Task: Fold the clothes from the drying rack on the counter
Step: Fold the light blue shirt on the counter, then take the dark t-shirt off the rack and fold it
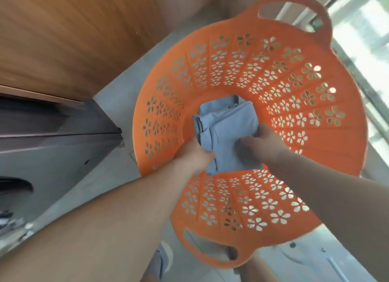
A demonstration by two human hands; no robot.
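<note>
A folded pale blue garment [226, 124] lies at the bottom of a round orange laundry basket [294, 105] with flower-shaped holes. Both my arms reach down into the basket. My left hand [194, 155] grips the garment's near left edge. My right hand [264, 145] holds its near right side, fingers curled over the cloth. The fingertips of both hands are partly hidden by fabric. The drying rack and the counter are out of view.
The basket stands on a pale tiled floor [117, 105]. A wooden cabinet front [69, 39] rises at the left, with a dark grey appliance or unit [48, 138] below it. A bright window [362, 42] is at the right. The picture is blurred.
</note>
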